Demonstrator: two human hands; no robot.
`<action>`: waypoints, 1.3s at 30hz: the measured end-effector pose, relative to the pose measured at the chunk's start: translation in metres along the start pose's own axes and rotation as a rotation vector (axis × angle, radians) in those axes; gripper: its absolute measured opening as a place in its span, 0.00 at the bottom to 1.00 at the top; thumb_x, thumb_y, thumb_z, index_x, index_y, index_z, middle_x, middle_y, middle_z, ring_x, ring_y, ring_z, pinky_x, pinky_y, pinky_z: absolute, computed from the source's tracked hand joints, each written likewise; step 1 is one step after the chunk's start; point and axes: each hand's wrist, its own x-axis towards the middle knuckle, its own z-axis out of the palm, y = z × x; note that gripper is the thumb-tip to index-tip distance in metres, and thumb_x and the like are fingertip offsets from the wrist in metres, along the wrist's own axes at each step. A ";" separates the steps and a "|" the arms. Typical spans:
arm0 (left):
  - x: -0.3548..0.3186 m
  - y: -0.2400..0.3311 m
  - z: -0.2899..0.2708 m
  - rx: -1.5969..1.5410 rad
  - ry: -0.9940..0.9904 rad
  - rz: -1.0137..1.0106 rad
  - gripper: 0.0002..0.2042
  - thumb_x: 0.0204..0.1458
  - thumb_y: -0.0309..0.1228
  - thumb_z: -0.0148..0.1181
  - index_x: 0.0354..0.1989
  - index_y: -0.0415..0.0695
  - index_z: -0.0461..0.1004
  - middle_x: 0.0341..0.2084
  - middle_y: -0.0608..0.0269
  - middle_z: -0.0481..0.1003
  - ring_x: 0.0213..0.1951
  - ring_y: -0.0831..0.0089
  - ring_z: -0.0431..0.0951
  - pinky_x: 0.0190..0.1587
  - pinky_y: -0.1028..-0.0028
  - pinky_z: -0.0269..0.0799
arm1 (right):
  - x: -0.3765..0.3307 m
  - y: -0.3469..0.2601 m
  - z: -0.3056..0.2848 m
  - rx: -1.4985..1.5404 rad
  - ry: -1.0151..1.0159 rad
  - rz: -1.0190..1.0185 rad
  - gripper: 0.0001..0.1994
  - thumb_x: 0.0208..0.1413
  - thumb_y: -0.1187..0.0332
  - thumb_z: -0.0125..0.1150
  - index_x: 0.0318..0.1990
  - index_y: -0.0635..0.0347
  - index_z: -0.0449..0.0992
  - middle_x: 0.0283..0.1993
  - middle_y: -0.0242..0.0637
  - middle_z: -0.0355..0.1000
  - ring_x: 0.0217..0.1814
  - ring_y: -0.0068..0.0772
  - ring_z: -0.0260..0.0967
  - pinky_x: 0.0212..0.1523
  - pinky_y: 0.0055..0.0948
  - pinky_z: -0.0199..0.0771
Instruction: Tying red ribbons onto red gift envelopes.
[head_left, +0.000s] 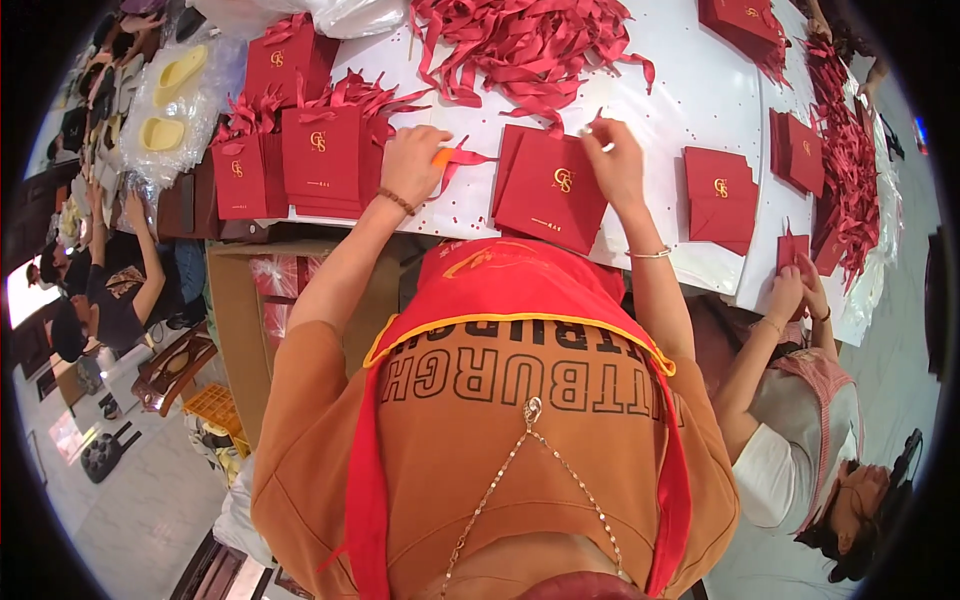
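Observation:
My left hand (412, 168) is closed on a short red ribbon (470, 158), with a small orange piece at its fingertips that I cannot make out. Its wrist is beside a row of upright red paper bags (325, 160) with ribbon handles. In front of me, a small stack of flat red gift bags (552, 195) with gold print lies slightly fanned at the table edge. My right hand (615, 165) pinches at the top right corner of that stack. A bit of ribbon shows by its fingertips, but what they grip is hidden.
A big heap of red ribbons (520, 50) covers the back of the white table (680, 100). More red bags (720, 200) lie to the right, where a co-worker's hands (795, 290) hold a small red bag. An open cardboard box (235, 300) stands below the left table edge.

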 end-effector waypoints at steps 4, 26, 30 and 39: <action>0.010 0.016 0.030 0.033 -0.074 0.125 0.08 0.41 0.34 0.58 0.32 0.50 0.73 0.31 0.67 0.70 0.38 0.66 0.67 0.37 0.65 0.60 | -0.006 -0.001 0.014 -0.195 -0.147 -0.254 0.10 0.42 0.67 0.61 0.34 0.59 0.73 0.33 0.39 0.69 0.36 0.42 0.65 0.36 0.35 0.65; 0.016 0.066 0.023 -0.978 -0.288 -0.437 0.05 0.49 0.23 0.53 0.33 0.35 0.72 0.22 0.63 0.74 0.24 0.80 0.73 0.26 0.83 0.69 | 0.015 -0.032 0.013 -0.155 -0.627 0.058 0.17 0.39 0.69 0.63 0.40 0.62 0.74 0.37 0.46 0.73 0.42 0.41 0.71 0.43 0.32 0.68; 0.018 0.075 0.023 -0.824 -0.229 -0.389 0.04 0.47 0.23 0.54 0.31 0.36 0.72 0.20 0.63 0.74 0.24 0.81 0.73 0.25 0.83 0.68 | 0.014 -0.036 0.014 -0.166 -0.652 0.088 0.18 0.40 0.66 0.63 0.41 0.61 0.74 0.37 0.44 0.73 0.41 0.40 0.71 0.43 0.32 0.68; 0.018 0.063 0.017 -0.789 -0.137 -0.306 0.05 0.45 0.23 0.55 0.30 0.37 0.73 0.21 0.64 0.74 0.22 0.82 0.70 0.24 0.82 0.66 | 0.009 -0.041 0.026 -0.151 -0.620 0.082 0.17 0.41 0.64 0.61 0.42 0.58 0.73 0.39 0.41 0.73 0.42 0.38 0.70 0.43 0.32 0.68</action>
